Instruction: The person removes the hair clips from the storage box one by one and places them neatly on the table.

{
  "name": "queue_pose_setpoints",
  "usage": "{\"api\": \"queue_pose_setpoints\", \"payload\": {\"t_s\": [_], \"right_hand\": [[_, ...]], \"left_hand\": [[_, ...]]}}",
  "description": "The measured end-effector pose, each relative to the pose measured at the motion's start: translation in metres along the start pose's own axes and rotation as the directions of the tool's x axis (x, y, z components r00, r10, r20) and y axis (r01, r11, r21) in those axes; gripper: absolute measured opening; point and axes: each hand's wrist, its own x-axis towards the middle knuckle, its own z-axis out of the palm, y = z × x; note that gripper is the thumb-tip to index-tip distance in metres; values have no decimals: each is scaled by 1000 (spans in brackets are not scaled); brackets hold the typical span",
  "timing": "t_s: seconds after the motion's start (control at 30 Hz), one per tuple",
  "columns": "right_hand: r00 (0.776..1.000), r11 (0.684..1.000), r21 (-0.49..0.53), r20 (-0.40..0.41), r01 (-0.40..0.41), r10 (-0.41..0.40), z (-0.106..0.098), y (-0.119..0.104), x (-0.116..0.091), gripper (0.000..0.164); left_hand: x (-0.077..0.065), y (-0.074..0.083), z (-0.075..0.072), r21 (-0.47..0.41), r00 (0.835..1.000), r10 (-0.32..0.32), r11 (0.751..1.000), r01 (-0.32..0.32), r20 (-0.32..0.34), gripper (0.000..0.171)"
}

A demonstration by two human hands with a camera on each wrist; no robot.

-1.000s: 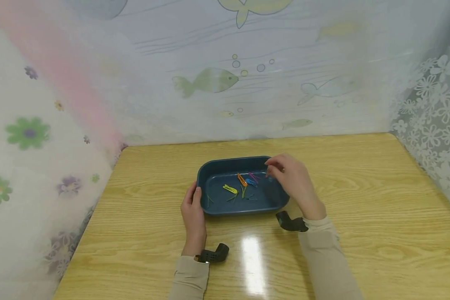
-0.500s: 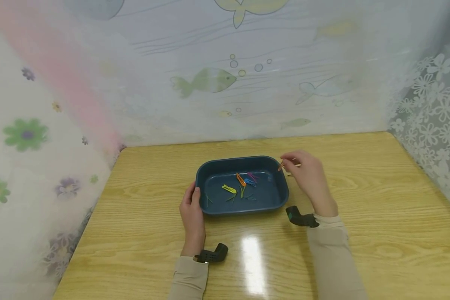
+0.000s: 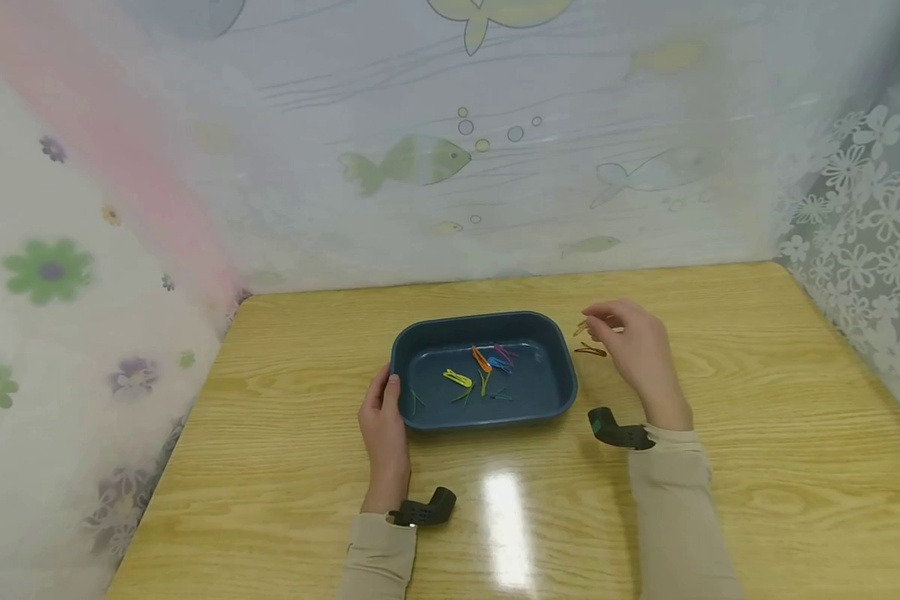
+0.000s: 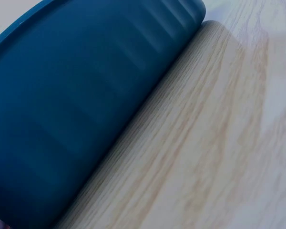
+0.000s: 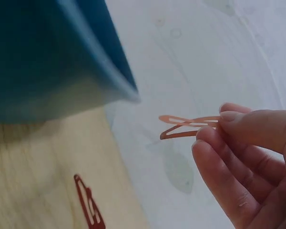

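A dark blue rectangular tray (image 3: 487, 421) sits on the table, with several coloured hair clips inside. Among them are a yellow clip (image 3: 458, 378), an orange clip (image 3: 482, 359) and a blue clip (image 3: 500, 364). At its left end my left hand (image 3: 384, 425) holds the wall, thumb at the rim. Just right of the tray my right hand (image 3: 633, 350) pinches a light orange hair clip (image 5: 188, 121) between thumb and fingers, clear of the tabletop. Below it, a brown-red hair clip (image 3: 591, 350) lies on the table, shown also in the right wrist view.
The wood-grain table (image 3: 270, 467) extends around the tray on all sides. A patterned curtain (image 3: 405, 233) with fish and flowers hangs along the back and sides. Black wrist cameras (image 3: 427, 507) are strapped to both wrists.
My right hand has carried the light orange clip from over the tray to the right, past its rim. The brown-red clip on the table has come into view. My left hand stays put.
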Motion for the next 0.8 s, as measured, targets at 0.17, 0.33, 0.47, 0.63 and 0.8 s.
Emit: {"api": "queue_pose_setpoints", "payload": {"t_s": [0.17, 0.33, 0.47, 0.63, 0.8], "right_hand": [[999, 999, 6, 7, -46, 46, 1, 11, 0, 24], [995, 995, -5, -3, -104, 104, 1, 22, 0, 26], [989, 989, 3, 3, -151, 151, 2, 29, -1, 26], [980, 980, 24, 9, -199, 198, 4, 36, -1, 27], [975, 974, 40, -2, -222, 223, 7, 44, -1, 27]], "left_hand": [[-1, 0, 0, 11, 1000, -4, 1000, 4, -8, 40], [0, 0, 0, 8, 1000, -8, 1000, 8, -8, 40], [0, -2, 0, 6, 1000, -6, 1000, 6, -6, 39], [1, -2, 0, 1, 1000, -3, 1000, 3, -9, 39], [1, -1, 0, -2, 1000, -6, 1000, 6, -10, 39]]}}
